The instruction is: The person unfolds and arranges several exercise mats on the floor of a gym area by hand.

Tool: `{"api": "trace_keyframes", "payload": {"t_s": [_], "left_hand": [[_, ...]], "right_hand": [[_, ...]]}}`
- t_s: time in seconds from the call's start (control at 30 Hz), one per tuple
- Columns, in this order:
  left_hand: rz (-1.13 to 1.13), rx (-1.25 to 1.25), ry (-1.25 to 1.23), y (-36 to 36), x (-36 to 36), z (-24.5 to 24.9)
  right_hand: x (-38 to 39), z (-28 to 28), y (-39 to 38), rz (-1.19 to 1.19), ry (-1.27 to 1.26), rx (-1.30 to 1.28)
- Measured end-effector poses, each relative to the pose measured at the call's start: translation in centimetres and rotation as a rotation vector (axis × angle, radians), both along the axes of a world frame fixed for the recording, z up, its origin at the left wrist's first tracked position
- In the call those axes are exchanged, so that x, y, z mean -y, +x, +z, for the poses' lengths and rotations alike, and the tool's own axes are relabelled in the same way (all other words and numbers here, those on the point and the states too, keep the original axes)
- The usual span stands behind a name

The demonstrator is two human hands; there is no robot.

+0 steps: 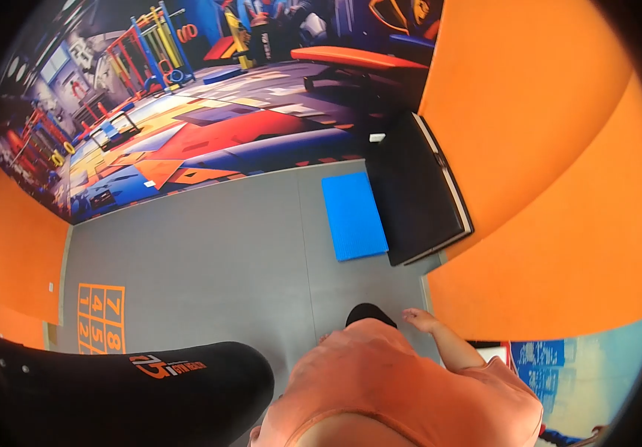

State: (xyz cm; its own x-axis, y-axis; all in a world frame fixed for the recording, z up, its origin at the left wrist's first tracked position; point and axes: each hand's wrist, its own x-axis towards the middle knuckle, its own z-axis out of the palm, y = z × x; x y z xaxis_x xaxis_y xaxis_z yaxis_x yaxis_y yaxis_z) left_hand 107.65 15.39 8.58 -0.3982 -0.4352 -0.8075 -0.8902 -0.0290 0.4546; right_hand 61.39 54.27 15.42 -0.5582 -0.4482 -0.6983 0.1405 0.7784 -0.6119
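Observation:
My right hand (419, 319) hangs beside my body, fingers loosely apart and holding nothing. It is nearest to the base of the orange wall (544, 268). Only a sliver of what seems to be my left hand (324, 337) shows past my orange shirt (380, 372); its fingers are hidden. A black shoe or trouser leg (371, 314) is visible beyond the shirt. Ahead on the grey floor lies a flat blue mat or block (354, 216), apart from both hands. Against it on the right stands a thick black pad (414, 194) with a pale edge.
To my left, a large black padded cylinder (209, 380) with an orange logo juts into view. An orange number grid (102, 318) marks the grey floor (209, 261). A gym mural (209, 134) covers the wall ahead. A blue poster (541, 365) is at the lower right.

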Motion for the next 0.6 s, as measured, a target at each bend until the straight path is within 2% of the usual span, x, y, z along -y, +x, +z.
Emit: {"api": "trace_keyframes", "payload": {"t_s": [0.1,0.23,0.3,0.33,0.4,0.43,0.47,0.5,0.57,0.6], "left_hand": [[-0.152,0.028,-0.043,-0.4,3.3,2.3],[-0.330,0.050,-0.080,-4.3,5.6,4.4],[-0.404,0.043,-0.096,-7.5,6.0,4.3],[-0.440,0.040,-0.106,-9.0,6.1,4.1],[-0.506,0.035,-0.126,-12.3,6.0,5.2],[-0.538,0.029,-0.138,-11.6,7.6,1.8],[-0.568,0.028,-0.143,-13.6,7.8,-2.6],[-0.575,-0.042,-0.361,-15.0,7.8,-1.8],[-0.369,-0.038,-0.456,-18.8,7.5,-1.0],[-0.368,0.010,-0.624,-21.6,5.9,0.2]], "right_hand": [[-4.8,-2.4,1.5,-0.129,0.113,0.019],[-14.2,-12.6,3.7,-0.345,0.171,-0.016],[-17.6,-16.9,2.9,0.323,0.374,-0.138],[-18.7,-18.5,3.3,0.319,0.373,-0.140],[-20.5,-20.1,3.5,-0.223,0.173,0.007],[-20.8,-20.3,2.9,-0.224,0.171,0.002],[-20.8,-20.6,2.6,-0.370,0.108,-0.015],[-20.8,-20.4,3.0,-0.512,0.053,-0.025],[-19.5,-15.1,1.7,-0.504,0.011,0.030],[-19.3,-14.6,0.8,-0.462,-0.033,-0.043]]}}
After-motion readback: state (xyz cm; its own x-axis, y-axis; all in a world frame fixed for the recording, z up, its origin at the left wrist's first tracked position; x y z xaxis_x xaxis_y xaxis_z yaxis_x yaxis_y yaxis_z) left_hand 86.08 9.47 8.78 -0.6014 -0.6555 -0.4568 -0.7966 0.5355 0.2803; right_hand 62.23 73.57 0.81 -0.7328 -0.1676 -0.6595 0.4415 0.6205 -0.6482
